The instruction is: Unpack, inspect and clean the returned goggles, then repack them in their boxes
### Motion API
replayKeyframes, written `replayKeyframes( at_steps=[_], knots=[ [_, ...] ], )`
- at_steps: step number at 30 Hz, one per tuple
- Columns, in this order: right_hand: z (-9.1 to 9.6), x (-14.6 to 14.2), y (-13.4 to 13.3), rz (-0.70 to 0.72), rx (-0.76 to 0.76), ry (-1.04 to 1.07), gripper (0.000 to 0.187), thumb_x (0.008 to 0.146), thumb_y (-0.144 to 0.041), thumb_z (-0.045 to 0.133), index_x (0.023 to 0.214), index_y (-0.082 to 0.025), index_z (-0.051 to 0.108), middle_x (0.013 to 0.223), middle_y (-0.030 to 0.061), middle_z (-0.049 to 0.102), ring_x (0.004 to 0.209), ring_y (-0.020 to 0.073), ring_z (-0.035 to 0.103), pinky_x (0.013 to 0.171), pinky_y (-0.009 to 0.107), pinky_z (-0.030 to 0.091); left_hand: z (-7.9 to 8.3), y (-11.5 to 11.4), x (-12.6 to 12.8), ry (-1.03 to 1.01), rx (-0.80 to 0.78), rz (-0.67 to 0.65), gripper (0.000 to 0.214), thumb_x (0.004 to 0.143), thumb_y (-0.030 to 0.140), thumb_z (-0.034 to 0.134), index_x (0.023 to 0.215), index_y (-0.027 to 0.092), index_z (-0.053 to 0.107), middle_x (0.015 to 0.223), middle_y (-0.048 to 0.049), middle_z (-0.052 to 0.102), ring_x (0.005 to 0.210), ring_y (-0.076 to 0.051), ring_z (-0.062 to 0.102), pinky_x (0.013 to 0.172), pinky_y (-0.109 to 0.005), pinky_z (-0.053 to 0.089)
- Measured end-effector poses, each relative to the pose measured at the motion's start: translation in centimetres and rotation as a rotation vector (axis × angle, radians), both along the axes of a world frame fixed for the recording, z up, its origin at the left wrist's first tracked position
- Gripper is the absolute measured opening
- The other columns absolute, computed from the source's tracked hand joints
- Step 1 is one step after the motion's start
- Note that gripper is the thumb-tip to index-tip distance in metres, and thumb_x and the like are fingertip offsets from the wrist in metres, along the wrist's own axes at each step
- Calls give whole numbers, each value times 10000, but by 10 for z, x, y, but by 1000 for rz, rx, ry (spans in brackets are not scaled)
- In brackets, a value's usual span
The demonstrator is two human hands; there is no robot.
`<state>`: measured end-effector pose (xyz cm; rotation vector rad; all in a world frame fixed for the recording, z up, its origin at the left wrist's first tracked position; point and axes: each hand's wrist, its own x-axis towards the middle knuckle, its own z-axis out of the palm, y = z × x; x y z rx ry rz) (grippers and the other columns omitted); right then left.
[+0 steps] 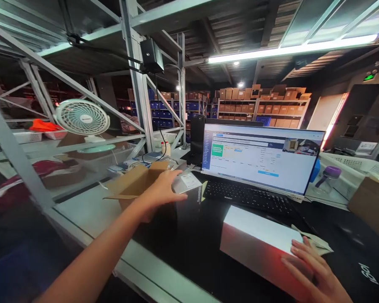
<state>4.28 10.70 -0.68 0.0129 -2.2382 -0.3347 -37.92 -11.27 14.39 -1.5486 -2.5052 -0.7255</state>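
Head view: left of the frame's centre, the left hand (162,189) reaches past an open cardboard carton (132,183) to a small silvery box (189,182) with a pale label. Thumb and fingers stand spread apart at the box's left end; I cannot tell whether they grip it. At lower right, the right hand (317,269) lays its fingers over the right end of a long white box (259,229), touching it; its thumb is not clear, so I cannot tell whether the hand clasps the box. Both boxes are on a black mat (189,252), the small one just beside the keyboard (240,195). A lit monitor (262,164) stands behind the keyboard. At upper left is a round fan (84,120); near the right edge, a purple-topped bottle (328,179).
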Motion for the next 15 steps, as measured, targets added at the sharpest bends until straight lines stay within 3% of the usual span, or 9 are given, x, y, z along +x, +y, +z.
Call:
replayKeyframes(
  at_steps=[2, 4, 6, 8, 11, 13, 15],
  knots=[
    [-10, 1, -7, -9, 123, -14, 685, 832, -79, 620, 1429, -409, 558, 1180, 33, 670, 1187, 294, 654, 1222, 584, 332, -11, 6, 17, 67, 56, 190, 924, 785, 622, 622, 1483, 55, 409, 1362, -268, 484, 1321, -473, 437, 1086, -621, 374],
    [-21, 2, -14, -45, 171, -91, 688, 848, -67, 648, 1378, -499, 572, 1024, -58, 742, 1025, 209, 736, 1180, 440, 438, -18, 9, 34, 182, 63, 332, 926, 828, 693, 542, 1486, 54, 414, 1271, -269, 490, 1246, -495, 476, 991, -627, 439],
    [-30, 3, -22, -34, 98, -215, 752, 856, -93, 688, 1394, -585, 506, 929, -132, 768, 862, 149, 771, 979, 259, 581, -18, 10, 43, 274, 15, 400, 904, 816, 762, 519, 1457, 126, 480, 1228, -224, 505, 1164, -464, 545, 885, -561, 518],
    [-31, 3, -30, 37, -7, -351, 798, 858, -100, 693, 1428, -603, 451, 923, -168, 779, 778, 122, 774, 761, 164, 611, -15, 8, 40, 252, -50, 401, 855, 808, 801, 495, 1392, 179, 554, 1247, -189, 513, 1086, -429, 603, 815, -524, 553],
    [-14, 1, -37, 139, -8, -490, 688, 873, -92, 646, 1432, -475, 528, 1036, -155, 780, 808, 103, 773, 652, 123, 588, -11, 2, 18, 89, -48, 324, 790, 786, 808, 513, 1286, 209, 638, 1243, -136, 537, 1070, -383, 636, 912, -516, 541],
    [7, -1, -39, 220, 79, -527, 551, 897, -94, 615, 1382, -355, 606, 1141, -123, 763, 930, 85, 757, 743, 100, 578, -13, -4, -1, 28, 24, 240, 780, 746, 797, 560, 1232, 197, 673, 1298, -141, 520, 1218, -396, 574, 1060, -520, 469],
    [32, -1, -40, 308, 153, -550, 454, 920, -94, 586, 1337, -264, 641, 1272, -78, 719, 1130, 89, 692, 928, 117, 541, -15, -9, -16, 6, 66, 133, 767, 710, 768, 600, 1212, 193, 677, 1457, -155, 439, 1386, -418, 435, 1165, -536, 365]
  ],
)
